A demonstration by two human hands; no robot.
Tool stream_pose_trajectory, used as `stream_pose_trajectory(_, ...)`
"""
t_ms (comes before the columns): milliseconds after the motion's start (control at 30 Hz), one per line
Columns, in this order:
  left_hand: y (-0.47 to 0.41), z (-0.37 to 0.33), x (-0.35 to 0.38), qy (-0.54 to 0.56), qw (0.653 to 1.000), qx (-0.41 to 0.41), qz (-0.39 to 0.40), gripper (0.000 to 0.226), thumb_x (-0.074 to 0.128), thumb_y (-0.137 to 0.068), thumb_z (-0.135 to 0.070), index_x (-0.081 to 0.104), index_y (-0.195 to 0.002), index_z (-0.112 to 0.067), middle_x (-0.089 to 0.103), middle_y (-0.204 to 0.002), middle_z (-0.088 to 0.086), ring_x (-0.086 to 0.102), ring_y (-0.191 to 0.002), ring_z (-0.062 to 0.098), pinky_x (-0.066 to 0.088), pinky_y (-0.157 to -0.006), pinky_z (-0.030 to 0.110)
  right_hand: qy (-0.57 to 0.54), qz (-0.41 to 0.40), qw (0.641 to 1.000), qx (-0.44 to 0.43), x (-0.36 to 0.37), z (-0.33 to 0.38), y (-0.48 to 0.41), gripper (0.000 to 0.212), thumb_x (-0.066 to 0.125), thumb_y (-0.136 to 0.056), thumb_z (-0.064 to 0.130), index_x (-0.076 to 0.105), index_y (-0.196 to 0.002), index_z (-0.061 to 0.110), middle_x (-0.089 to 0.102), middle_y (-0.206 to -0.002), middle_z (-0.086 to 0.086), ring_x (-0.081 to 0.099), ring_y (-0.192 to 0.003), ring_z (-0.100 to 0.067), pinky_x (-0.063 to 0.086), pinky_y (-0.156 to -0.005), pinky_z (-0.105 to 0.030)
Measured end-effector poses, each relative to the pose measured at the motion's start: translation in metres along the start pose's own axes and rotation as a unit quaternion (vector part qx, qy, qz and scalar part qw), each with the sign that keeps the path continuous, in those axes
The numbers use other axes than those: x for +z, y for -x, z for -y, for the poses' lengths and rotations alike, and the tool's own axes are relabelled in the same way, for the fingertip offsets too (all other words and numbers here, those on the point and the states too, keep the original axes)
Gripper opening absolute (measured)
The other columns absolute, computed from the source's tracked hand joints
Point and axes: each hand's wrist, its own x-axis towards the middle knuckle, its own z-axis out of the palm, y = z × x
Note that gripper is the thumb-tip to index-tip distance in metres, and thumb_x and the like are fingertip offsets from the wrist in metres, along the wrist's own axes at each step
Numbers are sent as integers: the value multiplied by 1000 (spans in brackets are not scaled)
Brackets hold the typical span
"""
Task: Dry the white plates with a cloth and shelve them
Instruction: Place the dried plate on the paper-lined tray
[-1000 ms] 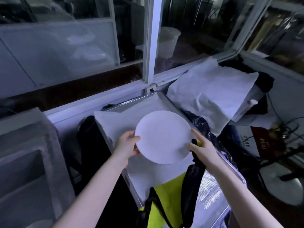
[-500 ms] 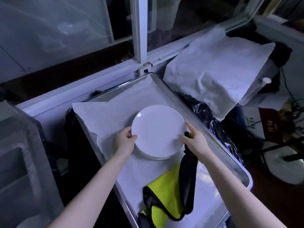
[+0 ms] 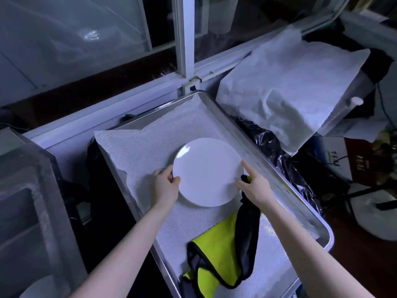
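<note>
Counting one white plate (image 3: 208,172) lying flat on one tray (image 3: 329,237), one cloth (image 3: 219,252) beside it. Gripping the plate's left rim with the left hand (image 3: 165,187); clutching the cloth in the right hand (image 3: 254,188), forefinger straight along the rim.

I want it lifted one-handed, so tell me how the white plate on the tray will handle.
The white plate looks rigid and probably breakable: its thin, even rim shows no bend where the left hand grips it. Its glossy highlight suggests a slippery surface. Lying flat on the mesh liner, it seems unlikely to roll.
</note>
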Motion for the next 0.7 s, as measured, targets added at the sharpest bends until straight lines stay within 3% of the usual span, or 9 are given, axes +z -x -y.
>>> stream_pose_trajectory(100,4,1,1,-8,1000,21,9,15,60,-91,-3,67,-103,-8,49,-92,14,44,-69,-2,30,-68,29,5,1,1000,6,1,-4,0,71,59,-84,17,37,-147,41,58,-84,16,54,-91,-14,43,-82,-28)
stream_pose_trajectory(167,5,1,-1,-22,999,24,26,22,58,-94,-8,66,-114,-13,51,-98,16,49,-79,4,29,-68,28,2,-3,1000,10,2,-5,-1,72,60,-84,17,36,-148,40,56,-74,20,54,-84,-14,39,-75,-26)
stream_pose_trajectory(233,6,1,-5,-29,999,13,43,36,58,-97,-14,61,-133,-18,52,-108,15,50,-87,20,30,-71,25,2,-22,1000,13,3,-4,2,72,62,-85,18,35,-150,36,58,-77,20,53,-84,-16,36,-71,-22)
stream_pose_trajectory(333,9,2,-16,-24,999,4,40,55,60,-99,-22,45,-151,-18,54,-121,13,49,-88,14,31,-81,20,-7,-60,998,6,3,4,13,69,62,-85,18,39,-148,34,69,-97,-1,54,-83,-16,38,-62,-20)
stream_pose_trajectory(400,15,4,-28,-16,1000,19,15,51,61,-98,-23,49,-148,-18,56,-116,8,49,-82,6,33,-83,20,-4,-64,998,-20,5,17,25,65,62,-85,20,43,-145,36,67,-109,0,54,-88,-11,41,-69,-19)
stream_pose_trajectory(467,23,8,-43,21,999,26,-5,43,61,-98,-22,56,-141,-22,56,-107,1,53,-81,3,41,-84,25,1,-53,996,-74,14,38,42,61,62,-86,18,47,-142,36,62,-85,6,49,-73,-1,37,-62,-8)
stream_pose_trajectory(533,34,14,-63,51,997,46,-26,38,62,-97,-18,61,-134,-23,58,-101,-2,57,-81,3,47,-84,27,1,-30,990,-141,28,62,63,57,61,-87,13,51,-140,32,42,-57,11,41,-57,-4,38,-55,-8)
stream_pose_trajectory(633,53,30,-101,56,993,79,-73,32,65,-95,-11,68,-125,-20,65,-95,1,61,-78,11,48,-84,25,8,36,976,-214,59,101,99,54,60,-88,14,52,-137,36,36,-49,11,39,-53,-7,50,-59,-17)
stream_pose_trajectory(700,67,47,-129,49,989,89,-106,29,66,-94,-8,70,-120,-19,68,-92,5,63,-81,18,49,-86,25,21,85,960,-267,85,126,121,52,62,-89,16,54,-136,36,43,-49,16,47,-56,-6,47,-62,-10)
